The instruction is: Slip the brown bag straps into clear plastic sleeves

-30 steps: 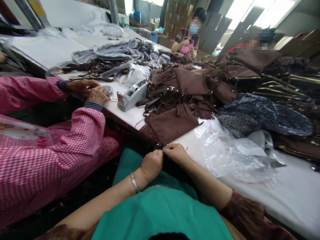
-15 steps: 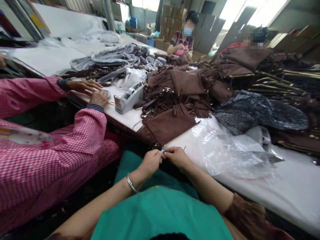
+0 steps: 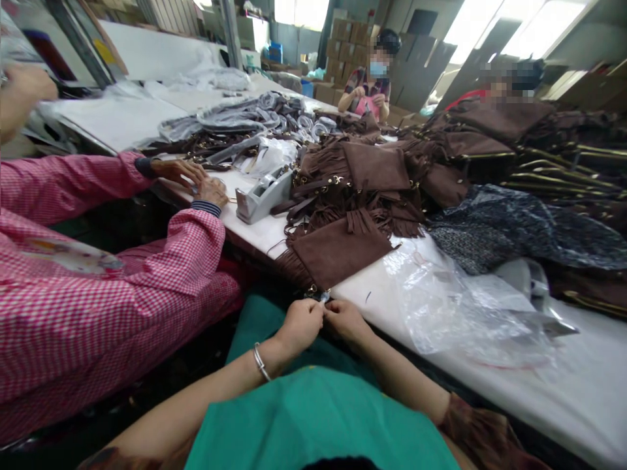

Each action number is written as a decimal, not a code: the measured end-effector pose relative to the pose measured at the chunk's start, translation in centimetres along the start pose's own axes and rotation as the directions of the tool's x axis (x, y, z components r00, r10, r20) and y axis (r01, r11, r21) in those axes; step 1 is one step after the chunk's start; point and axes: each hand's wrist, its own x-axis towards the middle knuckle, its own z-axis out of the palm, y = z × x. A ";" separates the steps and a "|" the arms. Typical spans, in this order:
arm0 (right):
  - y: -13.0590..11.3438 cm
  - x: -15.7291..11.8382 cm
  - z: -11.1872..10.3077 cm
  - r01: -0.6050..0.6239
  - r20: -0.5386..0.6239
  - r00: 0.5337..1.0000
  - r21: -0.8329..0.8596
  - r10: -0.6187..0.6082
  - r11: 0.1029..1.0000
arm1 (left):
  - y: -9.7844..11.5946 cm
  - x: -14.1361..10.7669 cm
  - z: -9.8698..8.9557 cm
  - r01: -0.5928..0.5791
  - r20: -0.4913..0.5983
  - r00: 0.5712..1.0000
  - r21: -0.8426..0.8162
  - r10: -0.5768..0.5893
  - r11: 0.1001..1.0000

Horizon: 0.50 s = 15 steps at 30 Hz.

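Note:
My left hand (image 3: 302, 324) and my right hand (image 3: 347, 321) meet at the table's front edge, fingertips pinched together around a small whitish-blue piece of plastic wrap (image 3: 324, 297). The wrap sits by the gold clasps (image 3: 312, 289) at the near corner of a brown fringed bag (image 3: 343, 251), which lies flat on the table. Whatever the wrap covers is hidden by my fingers. Just right of my right hand, a short dark thread (image 3: 368, 297) rests on the white tabletop (image 3: 360, 284).
A grey tape dispenser (image 3: 264, 196) stands to the left of piled brown bags (image 3: 377, 166). Clear plastic bags (image 3: 441, 300) and another dispenser (image 3: 522, 281) lie on the right. Close at left, a co-worker in a pink checked sleeve (image 3: 196, 241) handles something small. Two more people are across the table.
The view has shifted slightly, so the scene sits lower and further right. My hands still pinch at the bag's corner, with fingers moved a little. Another hand has appeared at far left.

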 end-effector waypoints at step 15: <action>-11.4 -1.0 -2.9 0.578 0.547 0.781 -0.816 -0.302 0.017 | -1.4 0.1 -0.4 -0.357 0.047 0.903 0.635 0.427 0.685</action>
